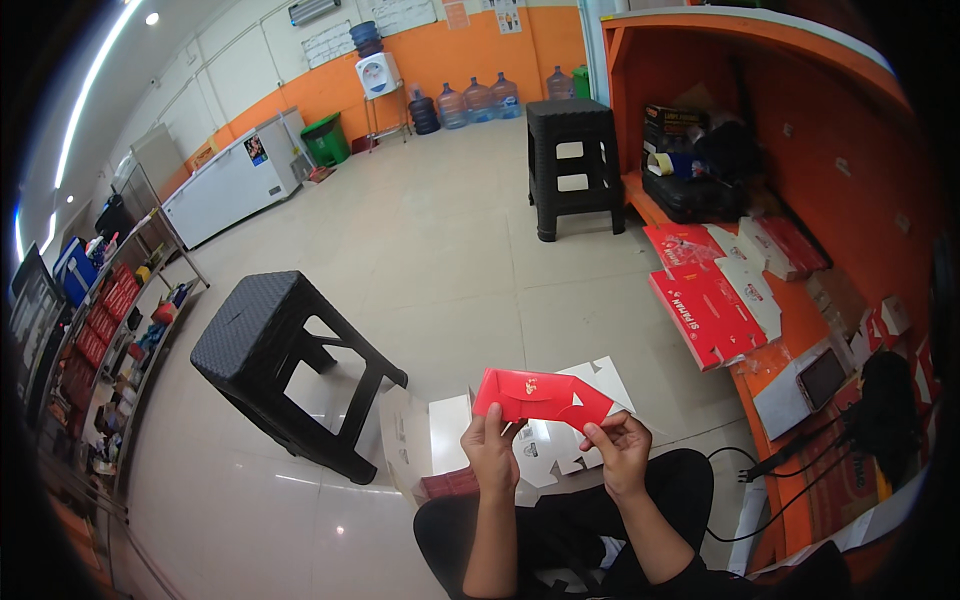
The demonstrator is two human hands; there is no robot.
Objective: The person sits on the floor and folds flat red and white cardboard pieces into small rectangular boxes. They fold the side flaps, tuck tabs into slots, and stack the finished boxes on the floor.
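Above my lap I hold up a small red folded cardboard box [540, 396] with a light print and a pointed flap. At its left end, my left hand [492, 455] is closed on it, thumb on the near face. My right hand [620, 452] pinches the lower right corner. Behind and below the box, flat white carton blanks [572, 445] lie on the floor, partly hidden by my hands. An open white and red carton [450, 440] rests to the left of them.
A dark plastic stool [285, 350] stands close on my left, another stool [572, 150] farther ahead. Along my right runs an orange shelf [780, 345] carrying flat red cartons [705, 312], a phone [821, 378] and black cables [800, 470]. A loaded metal rack [130, 300] lines the left side.
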